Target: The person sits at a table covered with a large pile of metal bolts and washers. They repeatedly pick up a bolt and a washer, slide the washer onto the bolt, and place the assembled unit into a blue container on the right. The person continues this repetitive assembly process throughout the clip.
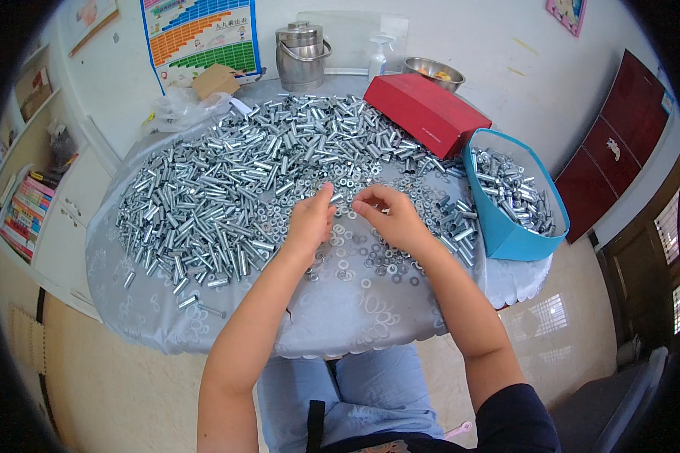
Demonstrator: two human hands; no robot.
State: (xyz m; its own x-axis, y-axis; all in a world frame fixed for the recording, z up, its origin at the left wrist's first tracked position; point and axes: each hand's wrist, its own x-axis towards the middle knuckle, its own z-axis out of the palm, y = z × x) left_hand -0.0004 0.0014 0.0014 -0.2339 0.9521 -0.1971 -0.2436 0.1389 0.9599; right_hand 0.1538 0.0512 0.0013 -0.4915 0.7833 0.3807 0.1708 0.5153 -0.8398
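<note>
Both hands are over the middle of a table, close together above a scatter of washers (343,264). My left hand (310,223) is closed, thumb up, around a small metal bolt (336,198) whose end sticks out toward the right. My right hand (394,220) faces it with thumb and forefinger pinched together; whatever is between those fingertips is too small to make out. Left of and beyond my hands spreads a large heap of silvery metal sleeves and bolts (227,181).
A blue bin (506,235) full of assembled bolts stands at the right edge. Behind it lies a red box (427,113). At the back are a steel pot (301,64), a spray bottle (378,57), a metal bowl (453,81) and a plastic bag (181,109). A patterned grey tablecloth (355,317) covers the table.
</note>
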